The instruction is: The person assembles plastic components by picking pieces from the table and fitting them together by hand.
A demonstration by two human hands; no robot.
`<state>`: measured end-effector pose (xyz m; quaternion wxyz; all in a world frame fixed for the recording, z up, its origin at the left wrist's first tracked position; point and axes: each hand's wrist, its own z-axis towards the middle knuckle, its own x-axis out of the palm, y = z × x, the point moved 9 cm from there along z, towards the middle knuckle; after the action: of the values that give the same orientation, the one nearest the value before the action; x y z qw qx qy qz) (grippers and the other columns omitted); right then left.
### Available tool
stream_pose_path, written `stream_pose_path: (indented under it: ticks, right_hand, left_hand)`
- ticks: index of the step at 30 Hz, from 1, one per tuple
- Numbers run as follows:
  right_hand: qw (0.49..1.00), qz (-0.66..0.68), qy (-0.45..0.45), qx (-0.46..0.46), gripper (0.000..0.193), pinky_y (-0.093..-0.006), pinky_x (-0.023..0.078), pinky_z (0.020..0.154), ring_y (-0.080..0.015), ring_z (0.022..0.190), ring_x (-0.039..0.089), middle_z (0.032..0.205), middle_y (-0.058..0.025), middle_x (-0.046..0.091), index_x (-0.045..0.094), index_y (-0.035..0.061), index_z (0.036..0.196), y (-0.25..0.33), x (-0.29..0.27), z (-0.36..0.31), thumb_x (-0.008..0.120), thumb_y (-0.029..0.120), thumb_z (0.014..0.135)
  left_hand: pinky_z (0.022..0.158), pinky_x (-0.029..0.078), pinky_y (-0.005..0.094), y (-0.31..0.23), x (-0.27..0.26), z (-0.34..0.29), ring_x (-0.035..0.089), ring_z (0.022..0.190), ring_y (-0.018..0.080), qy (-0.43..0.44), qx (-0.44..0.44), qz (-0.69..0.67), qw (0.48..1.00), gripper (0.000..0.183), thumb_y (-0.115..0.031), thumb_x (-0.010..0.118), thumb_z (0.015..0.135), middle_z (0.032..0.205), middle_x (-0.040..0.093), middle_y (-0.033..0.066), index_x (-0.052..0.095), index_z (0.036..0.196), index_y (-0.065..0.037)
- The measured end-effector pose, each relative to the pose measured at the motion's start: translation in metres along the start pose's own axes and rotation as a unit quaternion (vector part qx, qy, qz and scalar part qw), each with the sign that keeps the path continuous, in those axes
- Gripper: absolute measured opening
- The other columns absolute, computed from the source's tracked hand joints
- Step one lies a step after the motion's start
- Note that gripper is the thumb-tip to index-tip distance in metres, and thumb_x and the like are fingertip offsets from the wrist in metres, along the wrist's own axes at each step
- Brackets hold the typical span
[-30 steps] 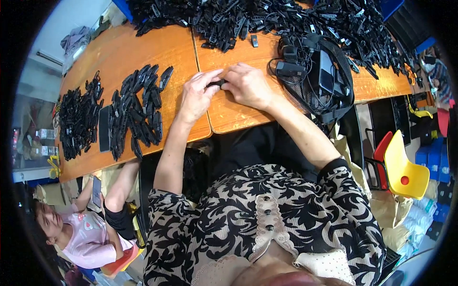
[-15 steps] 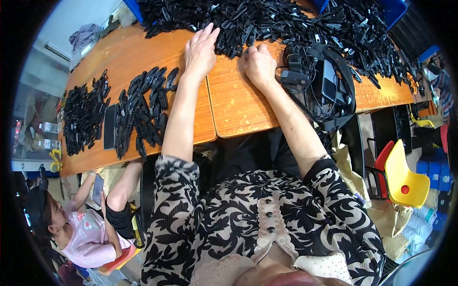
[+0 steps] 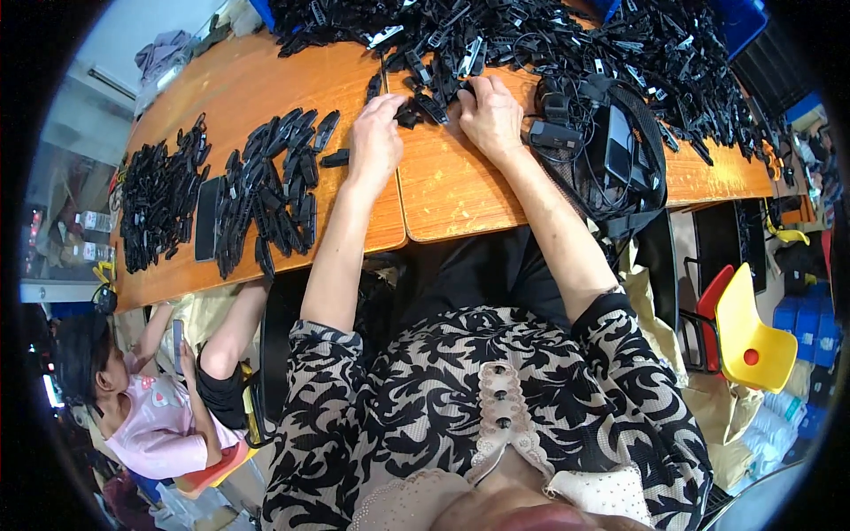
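A large heap of small black plastic pieces (image 3: 540, 40), long and narrow, covers the far side of the wooden table (image 3: 443, 199). My left hand (image 3: 376, 142) is in front of the heap, its fingers bent together with the tips against a small black piece (image 3: 409, 116). Just right of it lies another loose black piece (image 3: 431, 108). My right hand (image 3: 492, 115) is at the heap's near edge, thumb and forefinger closed on a dark piece that they mostly hide. One single piece (image 3: 336, 158) lies beside my left wrist.
Two smaller piles, one of black pieces (image 3: 283, 177) and one at far left (image 3: 159, 203), flank a dark phone (image 3: 206, 219). A black mesh bag (image 3: 651, 159) with cables and devices sits right of my right hand. A seated person (image 3: 159, 416) holds a phone at lower left. A yellow chair (image 3: 748, 332) stands at right.
Both hands have come nearer to me from the heap, and several black pieces now lie between them. A single piece now shows beside my left wrist. The view has shifted slightly.
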<state>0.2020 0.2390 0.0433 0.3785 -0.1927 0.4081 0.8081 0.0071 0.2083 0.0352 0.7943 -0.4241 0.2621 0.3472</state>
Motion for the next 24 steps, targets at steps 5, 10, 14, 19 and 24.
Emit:
stream_pose_path:
  ticks: [5,10,14,19,24]
  right_hand:
    - [0.996,0.027,0.021,-0.08,0.019,-0.0502,0.055,0.074,-0.0369,0.093,0.067,0.098,-0.0149,0.067,0.067,0.005,0.102,0.029,-0.018,-0.029,0.072,0.018,0.089]
    - [0.982,0.026,0.017,-0.187,0.022,-0.0432,0.056,0.067,-0.0317,0.088,0.066,0.095,-0.0114,0.066,0.066,0.0052,0.103,0.073,-0.043,-0.057,0.075,0.016,0.085]
    - [0.966,0.02,0.061,-0.249,0.023,-0.0423,0.056,0.067,-0.0303,0.086,0.065,0.094,-0.0106,0.065,0.064,0.0052,0.098,0.086,-0.036,-0.07,0.076,0.017,0.083]
    - [0.996,0.031,0.028,-0.074,0.018,-0.0495,0.054,0.071,-0.0373,0.085,0.067,0.09,-0.0171,0.066,0.065,0.0042,0.094,0.042,-0.034,-0.055,0.074,0.017,0.085]
    - [0.999,0.048,0.001,-0.016,0.019,-0.0504,0.055,0.076,-0.0402,0.088,0.068,0.093,-0.0196,0.069,0.069,0.0028,0.099,0.021,-0.034,-0.054,0.073,0.018,0.088]
  left_hand:
    - [0.101,0.053,0.0424,-0.008,-0.014,-0.024,0.068,0.112,0.0358,0.023,-0.024,-0.009,0.999,0.037,0.008,0.058,0.092,0.126,0.068,0.019,0.069,0.126,-0.003]
    - [0.102,0.051,0.0422,-0.01,-0.029,-0.019,0.065,0.117,0.0375,-0.052,-0.032,-0.034,0.998,0.031,0.001,0.06,0.094,0.123,0.07,0.0195,0.071,0.123,-0.003]
    - [0.102,0.051,0.0421,-0.017,-0.017,-0.007,0.065,0.116,0.0354,-0.004,0.017,-0.009,1.0,0.025,-0.006,0.059,0.098,0.122,0.071,0.0166,0.074,0.118,-0.004]
    - [0.098,0.051,0.0434,-0.037,-0.016,0.011,0.065,0.113,0.0344,-0.008,0.013,0.014,1.0,0.023,-0.014,0.065,0.096,0.12,0.072,0.0143,0.075,0.116,-0.006]
    - [0.094,0.045,0.0433,-0.072,0.008,0.012,0.064,0.111,0.0314,0.059,0.039,0.167,0.983,0.03,-0.022,0.075,0.089,0.109,0.073,0.0148,0.075,0.116,-0.008]
